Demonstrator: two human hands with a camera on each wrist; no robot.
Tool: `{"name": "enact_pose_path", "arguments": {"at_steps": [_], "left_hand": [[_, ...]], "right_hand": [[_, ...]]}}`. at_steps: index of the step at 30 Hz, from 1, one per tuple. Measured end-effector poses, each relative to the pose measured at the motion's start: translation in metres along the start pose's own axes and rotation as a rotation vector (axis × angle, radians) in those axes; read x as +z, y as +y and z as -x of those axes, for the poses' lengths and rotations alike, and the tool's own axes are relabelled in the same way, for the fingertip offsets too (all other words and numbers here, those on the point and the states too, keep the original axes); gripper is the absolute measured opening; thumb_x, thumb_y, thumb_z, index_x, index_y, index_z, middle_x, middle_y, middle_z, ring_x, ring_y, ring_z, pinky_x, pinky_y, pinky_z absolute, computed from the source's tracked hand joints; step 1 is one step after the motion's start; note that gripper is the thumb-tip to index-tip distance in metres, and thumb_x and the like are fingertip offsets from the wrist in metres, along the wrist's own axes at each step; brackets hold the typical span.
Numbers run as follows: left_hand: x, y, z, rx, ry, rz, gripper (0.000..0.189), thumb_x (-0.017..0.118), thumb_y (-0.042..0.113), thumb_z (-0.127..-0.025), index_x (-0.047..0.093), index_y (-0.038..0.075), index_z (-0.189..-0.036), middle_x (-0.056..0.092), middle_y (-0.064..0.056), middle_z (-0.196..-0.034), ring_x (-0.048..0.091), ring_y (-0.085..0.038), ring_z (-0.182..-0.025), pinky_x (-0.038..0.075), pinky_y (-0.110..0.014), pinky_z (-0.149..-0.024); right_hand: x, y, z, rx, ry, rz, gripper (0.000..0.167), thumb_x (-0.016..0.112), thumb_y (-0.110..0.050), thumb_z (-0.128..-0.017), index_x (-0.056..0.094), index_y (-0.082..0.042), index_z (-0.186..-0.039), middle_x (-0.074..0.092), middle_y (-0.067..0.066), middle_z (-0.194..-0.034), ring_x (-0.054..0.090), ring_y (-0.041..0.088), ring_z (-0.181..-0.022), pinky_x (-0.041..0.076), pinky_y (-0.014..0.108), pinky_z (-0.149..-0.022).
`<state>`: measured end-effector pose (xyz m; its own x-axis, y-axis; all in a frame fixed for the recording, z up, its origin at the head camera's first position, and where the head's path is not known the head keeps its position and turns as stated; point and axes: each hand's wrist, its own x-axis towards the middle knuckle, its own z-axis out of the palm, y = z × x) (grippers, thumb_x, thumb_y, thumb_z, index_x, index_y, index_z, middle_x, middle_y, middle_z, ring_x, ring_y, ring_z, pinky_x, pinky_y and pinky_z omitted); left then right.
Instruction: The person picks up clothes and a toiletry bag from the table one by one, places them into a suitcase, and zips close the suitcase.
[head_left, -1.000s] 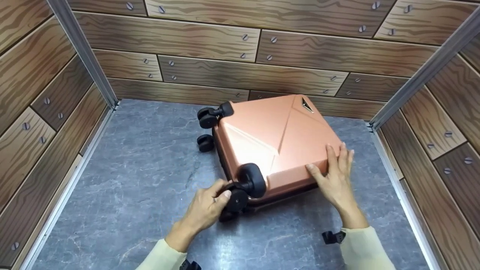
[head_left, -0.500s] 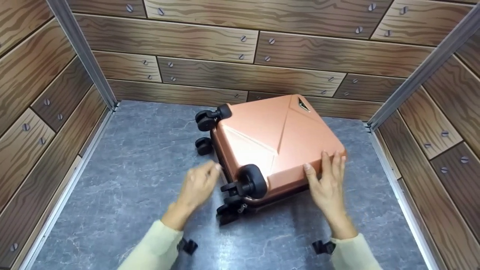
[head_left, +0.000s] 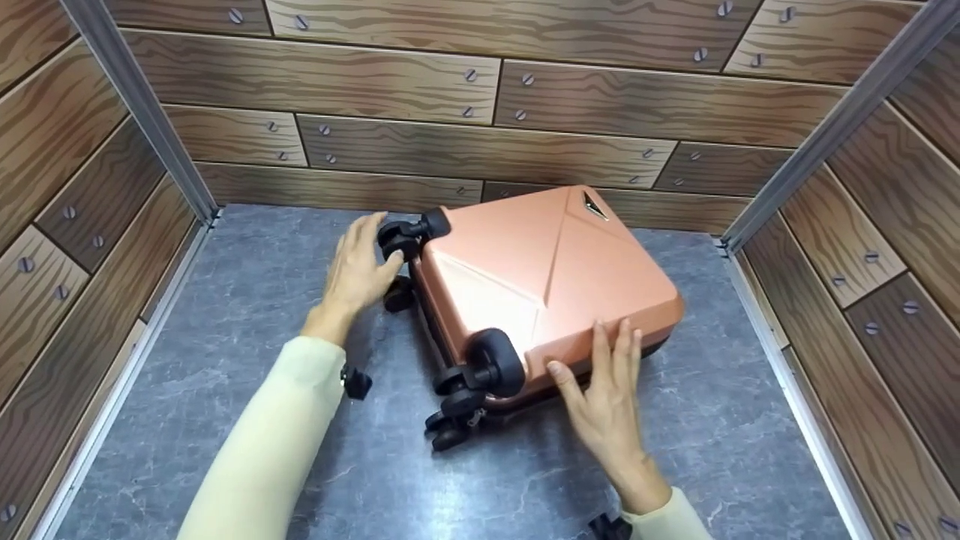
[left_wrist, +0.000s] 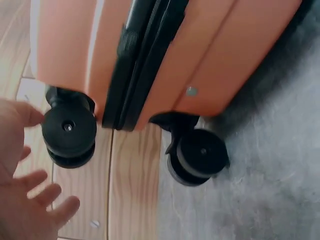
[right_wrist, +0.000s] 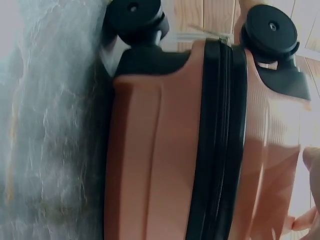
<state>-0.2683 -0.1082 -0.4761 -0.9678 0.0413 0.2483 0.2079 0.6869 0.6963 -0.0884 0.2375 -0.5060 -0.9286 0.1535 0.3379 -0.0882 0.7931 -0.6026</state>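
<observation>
A rose-gold hard-shell suitcase lies flat on the grey floor, its black wheels towards the left. My left hand is at the far upper wheel, fingers spread and thumb tip right at it. The left wrist view shows that wheel beside the thumb, with the other fingers loosely bent and holding nothing. Along the near side of the case, my right hand has its fingertips against the upper edge. In the right wrist view, a black zipper band runs along the case's side; only part of the hand shows.
Wood-print panels enclose the marbled grey floor at the back and both sides. Metal posts stand in the back corners. The suitcase's far corner comes close to the back wall. Near double wheels stick out towards the front left.
My left hand let go of the near wheel and moved away from me to the far wheel. My right hand slid left along the near edge. The suitcase stays about where it was.
</observation>
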Motion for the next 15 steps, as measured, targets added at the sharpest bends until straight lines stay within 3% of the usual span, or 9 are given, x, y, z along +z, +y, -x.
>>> {"name": "enact_pose_path", "arguments": {"at_steps": [4,7,12,15], "left_hand": [[0.000,-0.003,-0.012,-0.007,-0.116,0.028,0.073,0.062,0.032,-0.099,0.034,0.020,-0.165,0.031,-0.012,-0.172,0.030,-0.037,-0.157,0.027,-0.054,-0.128],[0.001,-0.003,-0.016,-0.010,-0.165,0.042,0.071,0.061,0.029,-0.101,0.034,0.015,-0.166,0.035,-0.015,-0.170,0.033,-0.037,-0.157,0.026,-0.051,-0.129],[0.003,0.000,-0.019,-0.017,-0.204,0.036,0.063,0.063,0.023,-0.105,0.040,0.011,-0.162,0.049,-0.020,-0.157,0.047,-0.040,-0.145,0.034,-0.052,-0.124],[0.002,0.001,-0.016,-0.019,-0.196,0.041,0.058,0.064,0.018,-0.104,0.043,0.010,-0.158,0.052,-0.022,-0.151,0.051,-0.041,-0.140,0.036,-0.053,-0.122]], "right_hand": [[0.006,0.000,0.003,-0.053,0.035,0.012,0.092,0.076,-0.043,-0.096,0.030,-0.005,-0.166,0.005,0.029,-0.174,0.000,0.051,-0.161,0.020,0.075,-0.122],[0.009,0.003,0.004,-0.099,0.065,0.011,0.092,0.069,-0.053,-0.098,0.030,-0.004,-0.165,0.007,0.032,-0.173,0.002,0.054,-0.160,0.021,0.076,-0.121],[0.010,0.012,0.001,-0.174,0.096,0.002,0.099,0.052,-0.071,-0.098,0.030,-0.002,-0.164,0.009,0.037,-0.170,0.005,0.060,-0.157,0.020,0.078,-0.119],[0.008,0.021,-0.006,-0.206,0.084,-0.022,0.101,0.049,-0.075,-0.096,0.031,-0.003,-0.164,0.009,0.038,-0.170,0.005,0.061,-0.156,0.018,0.078,-0.120]]}}
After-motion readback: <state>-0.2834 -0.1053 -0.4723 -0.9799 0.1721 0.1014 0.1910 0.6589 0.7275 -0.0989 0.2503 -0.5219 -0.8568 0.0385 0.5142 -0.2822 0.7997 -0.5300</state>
